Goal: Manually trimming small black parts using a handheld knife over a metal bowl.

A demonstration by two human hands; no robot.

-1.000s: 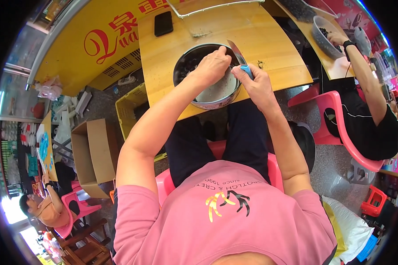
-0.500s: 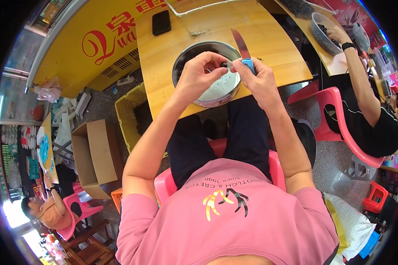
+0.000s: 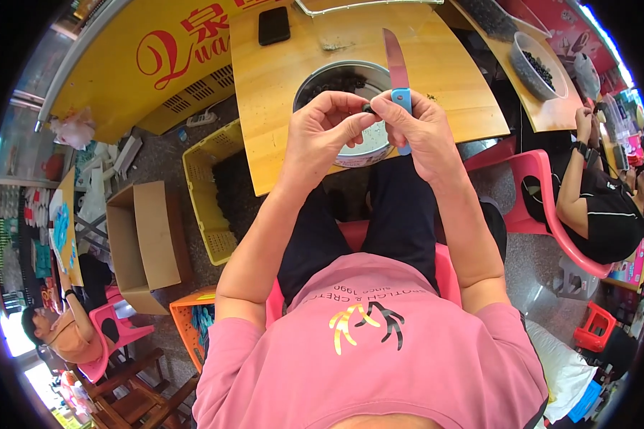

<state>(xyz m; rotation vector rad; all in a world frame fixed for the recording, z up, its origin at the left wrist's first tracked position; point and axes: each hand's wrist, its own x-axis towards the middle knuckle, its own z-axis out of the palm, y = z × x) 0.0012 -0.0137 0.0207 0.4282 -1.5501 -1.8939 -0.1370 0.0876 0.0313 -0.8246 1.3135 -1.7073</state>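
My left hand [image 3: 327,134] and my right hand [image 3: 423,137] meet over a round metal bowl [image 3: 309,80] near the table's front edge. Between the left thumb and fingertips is a small dark round piece [image 3: 368,109], touched by the right thumb. My right hand is also wrapped round a knife [image 3: 396,68] with a light blue handle, its blade pointing up and away from me. Several dark pieces [image 3: 340,82] lie at the far side of the bowl, whose near part is partly hidden by my hands.
A black phone [image 3: 274,26] lies on the wooden table [image 3: 265,107]. Left of the table stand a yellow crate [image 3: 206,239] with dark contents and a cardboard box [image 3: 157,232]. At right, a person in black [image 3: 601,207] sits by a plastic bowl [image 3: 526,75] of dark pieces.
My hands have drawn closer together, and the knife blade is more upright. The view has shifted slightly. At right, the other person's hand has left the plastic bowl.
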